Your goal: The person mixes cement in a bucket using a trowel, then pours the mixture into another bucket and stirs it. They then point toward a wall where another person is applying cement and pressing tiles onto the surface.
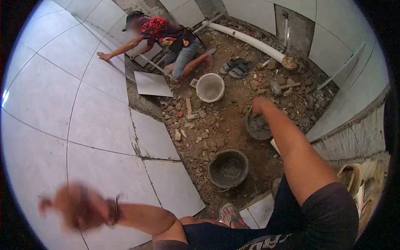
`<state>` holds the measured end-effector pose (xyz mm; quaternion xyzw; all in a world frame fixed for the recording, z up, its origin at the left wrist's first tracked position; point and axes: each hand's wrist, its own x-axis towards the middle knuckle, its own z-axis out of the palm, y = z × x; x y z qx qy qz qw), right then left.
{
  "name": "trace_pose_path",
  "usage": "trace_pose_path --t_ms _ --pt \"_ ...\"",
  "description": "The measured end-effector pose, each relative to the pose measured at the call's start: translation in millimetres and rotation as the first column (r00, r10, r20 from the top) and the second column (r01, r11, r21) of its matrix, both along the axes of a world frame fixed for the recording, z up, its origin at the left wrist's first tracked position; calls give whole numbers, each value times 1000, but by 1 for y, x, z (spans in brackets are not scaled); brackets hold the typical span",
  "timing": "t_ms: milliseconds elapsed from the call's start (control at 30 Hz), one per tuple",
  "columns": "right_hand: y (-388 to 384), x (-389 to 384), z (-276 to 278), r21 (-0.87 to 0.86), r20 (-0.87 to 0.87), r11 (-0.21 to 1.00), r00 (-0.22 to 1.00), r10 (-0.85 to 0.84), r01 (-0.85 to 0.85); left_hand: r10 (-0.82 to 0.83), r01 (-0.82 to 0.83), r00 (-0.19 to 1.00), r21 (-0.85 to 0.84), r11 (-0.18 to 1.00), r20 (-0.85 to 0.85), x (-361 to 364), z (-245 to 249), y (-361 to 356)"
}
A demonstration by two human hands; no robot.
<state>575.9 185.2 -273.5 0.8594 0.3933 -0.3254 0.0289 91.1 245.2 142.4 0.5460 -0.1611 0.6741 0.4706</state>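
My left hand (83,206) is raised in front of the pale wall tiles (104,162) at the lower left, smeared by motion, with a bracelet at the wrist; its fingers cannot be made out. My right hand (260,105) reaches down to the rim of a dark bucket (259,127) that has grey matter in it. The fingers of that hand are bent downward and mostly hidden. Nearer to me, a second dark bucket (228,168) with grey residue rests on the dirt floor.
A co-worker (171,41) kneels at the back, one hand on the tiles. Around are a white bucket (210,88), a loose tile (153,84), a white pipe (250,41), sandals (236,68), a hammer (283,87) and rubble (204,129).
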Motion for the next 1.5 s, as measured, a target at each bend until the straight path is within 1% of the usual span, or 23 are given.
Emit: trace_pose_path --t_ms 67,100,133,267,300,400,467,500,567,633,700,767,867,933,1033,1200,1267,1300,1333,1367,1400,1433,1500 --pt "1 0 0 -23 45 997 996 76 -75 293 -318 900 -29 948 -323 48 -12 30" --pt "1 -3 8 -31 41 997 996 77 -76 203 -225 845 15 974 -495 54 -23 61" --pt "-4 -6 21 -40 38 996 996 79 -77 349 -380 667 103 919 -658 66 -39 77" --pt "0 -2 37 -196 -20 970 989 145 -146 58 -431 370 -116 895 -927 83 -153 132" --pt "1 2 29 -160 21 976 988 154 -148 -5 -462 179 -89 883 -984 75 -189 151" --pt "2 12 -1 -142 104 968 969 223 -207 -82 -398 -426 105 911 -901 19 -346 219" --pt "3 14 2 -257 98 915 934 343 -310 -120 -234 -840 154 960 -529 -6 -379 193" --pt "-2 11 11 -184 48 967 981 189 -177 -155 -211 -910 110 971 -384 -11 -377 176" --pt "-15 3 31 -56 -77 993 991 -107 103 -236 -286 -896 83 955 -377 -10 -348 159" --pt "-8 28 -5 -166 39 963 974 222 -213 -307 -384 -827 74 921 -470 -9 -322 152" --pt "-7 29 -10 -181 103 940 945 311 -289 -87 -382 -734 303 873 -674 -35 -365 179" --pt "-19 12 20 -104 117 977 973 199 -187 79 -392 -657 430 813 -750 -52 -397 198" --pt "-20 -2 48 -114 81 983 985 154 -144 -220 -524 -634 202 828 -741 -44 -395 190" --pt "-17 11 25 -126 82 975 977 196 -185 -48 -262 -707 198 944 -705 -58 -430 211" --pt "-18 41 -29 -100 178 951 935 307 -294 -231 -462 -682 165 871 -694 -44 -422 206" --pt "-25 53 -42 -41 8 999 1000 -23 23 -122 -392 -738 275 878 -664 -30 -384 183" --pt "-28 62 -59 -16 -25 998 998 -57 57 83 -176 -791 355 918 -607 -35 -404 197" --pt "-29 56 -56 -43 31 999 1000 4 -2 78 -87 -851 287 954 -519 -30 -400 201" --pt "-30 52 -55 -72 87 996 994 65 -59 363 127 -796 452 883 -485 -37 -408 200" --pt "-33 48 -48 -132 95 985 988 125 -112 456 128 -757 578 806 -468 -43 -432 206" --pt "-34 47 -45 -197 97 967 979 180 -159 326 127 -850 439 889 -414 -29 -411 201" --pt "-32 47 -41 -196 140 936 937 321 -292 391 224 -841 418 880 -374 -47 -479 239" --pt "-24 60 -60 -245 205 813 791 576 -528 86 -100 -880 359 928 -467 -23 -410 195"
